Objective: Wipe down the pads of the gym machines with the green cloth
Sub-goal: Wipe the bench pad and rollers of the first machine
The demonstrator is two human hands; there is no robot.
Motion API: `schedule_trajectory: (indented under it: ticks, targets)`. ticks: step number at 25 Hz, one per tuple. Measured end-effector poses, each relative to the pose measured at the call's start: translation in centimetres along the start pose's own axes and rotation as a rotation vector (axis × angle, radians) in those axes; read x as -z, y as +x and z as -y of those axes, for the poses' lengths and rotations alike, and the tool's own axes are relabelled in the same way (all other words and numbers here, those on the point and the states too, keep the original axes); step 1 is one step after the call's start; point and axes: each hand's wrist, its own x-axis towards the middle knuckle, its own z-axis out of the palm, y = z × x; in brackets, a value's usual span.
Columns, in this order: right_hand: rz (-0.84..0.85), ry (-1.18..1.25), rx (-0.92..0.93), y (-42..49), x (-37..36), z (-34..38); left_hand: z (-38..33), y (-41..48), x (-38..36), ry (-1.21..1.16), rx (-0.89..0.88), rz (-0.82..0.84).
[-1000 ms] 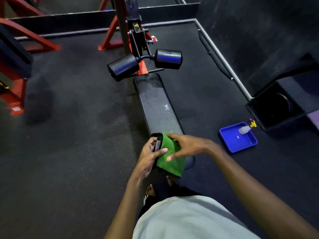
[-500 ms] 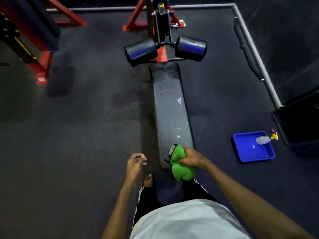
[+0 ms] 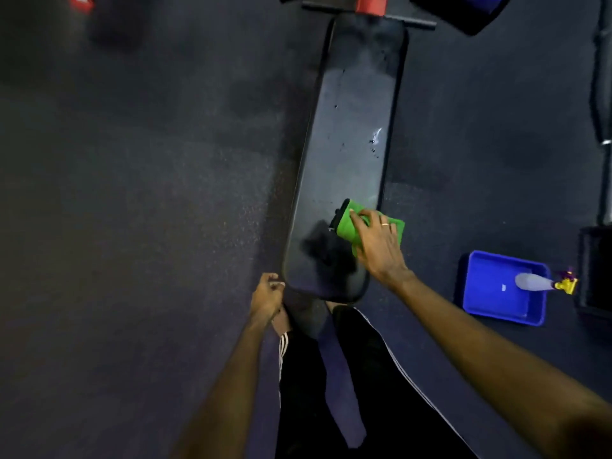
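Head view, listed outward from the near end of the bench pad [image 3: 344,167].

Below the pad's near end: black trousers with white side stripes [image 3: 331,392]; a bare foot partly visible beside the left wrist.

At the pad's near left corner: left hand [image 3: 266,298], fingers loosely curled inward, holding nothing visible; fingertips close against the pad's edge, contact not certain.

On the pad's near right portion: right hand [image 3: 377,243], palm down, fingers spread and pressed flat on the green cloth [image 3: 347,223]; ring on one finger. Cloth folded, lying on the pad surface and overhanging its right edge; black trim or tag along the cloth's left side. Dark shadow on the pad just left of and below the cloth.

On the floor well right of the pad's near end: blue tray [image 3: 496,313], shallow and rectangular. Inside it, at its far right corner: spray bottle [image 3: 533,282] lying on its side, pale body, yellow and purple nozzle projecting over the tray rim.

Pad's middle stretch: black upholstery, long and narrow, with scattered droplets and a bright wet mark near its right edge.

Beyond the pad's far end: red frame piece [image 3: 369,3] above a black crossbar [image 3: 410,23]; dark roller pad [image 3: 470,11] to the right, cropped by the top edge.

Around the pad: dark speckled floor [image 3: 132,193].
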Motion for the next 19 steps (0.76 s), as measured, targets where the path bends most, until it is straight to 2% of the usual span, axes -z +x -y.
schedule_trajectory:
  ticks: [4,5,8,9,12,14,17,19]
  targets:
    - [0.319,-0.088,0.228,-1.6,-9.2,1.1,2.2,4.4,-2.6,0.084,-0.050,-0.013]
    - [0.307,-0.053,0.250,-1.8,-10.4,1.0,3.2,5.5,-3.3,0.105,-0.052,-0.005]
    - [0.047,0.057,0.225,0.5,-11.7,-0.1,4.8,7.6,-4.6,0.139,-0.084,0.021]
    - [0.048,0.028,0.235,1.5,-12.0,-0.6,5.2,8.2,-5.0,0.129,-0.100,0.018]
    - [0.194,-0.125,0.254,1.8,-15.0,-0.9,5.9,9.0,-5.9,0.050,-0.130,-0.014]
    - [0.134,-0.140,0.166,1.4,-16.8,-0.3,6.7,8.8,-5.9,0.020,-0.138,-0.005]
    - [-0.066,-0.056,-0.145,2.5,-17.7,2.8,7.9,8.6,-4.6,0.154,-0.214,0.112]
    - [-0.081,0.024,-0.291,3.4,-18.1,5.9,8.5,9.2,-3.3,0.192,-0.244,0.169]
